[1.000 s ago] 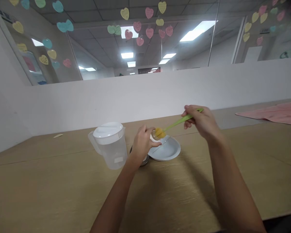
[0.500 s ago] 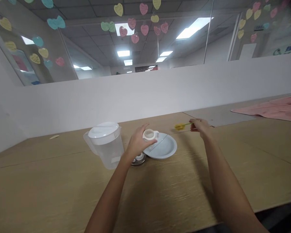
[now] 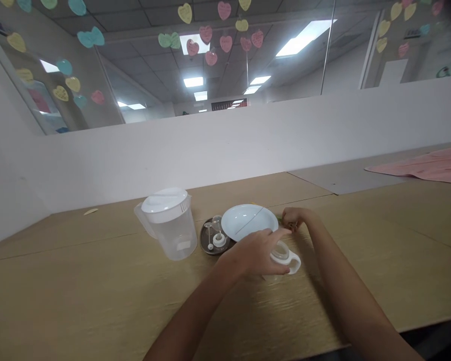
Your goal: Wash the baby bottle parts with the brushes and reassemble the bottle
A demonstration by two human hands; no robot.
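My left hand (image 3: 257,253) is wrapped round a clear bottle with a white handled collar (image 3: 293,261), in front of the white plate (image 3: 244,220). Just right of the plate, my right hand (image 3: 293,217) is closed on the green stem (image 3: 280,218) of the yellow flower. Most of the flower is hidden behind the plate; a bit of yellow shows past its far rim. The plate looks tilted, its left side by a round metal tray (image 3: 204,241). On that tray lie a white ring cap (image 3: 219,240) and small clear parts.
A clear pitcher with a white lid (image 3: 165,205) stands left of the tray. A pink cloth (image 3: 432,165) lies on the grey surface at the far right. A low white wall with glass above runs behind the wooden table (image 3: 97,281).
My left hand has moved right and nearer with the bottle, uncovering the tray. My right hand has come down and left with the flower, to the plate's right edge.
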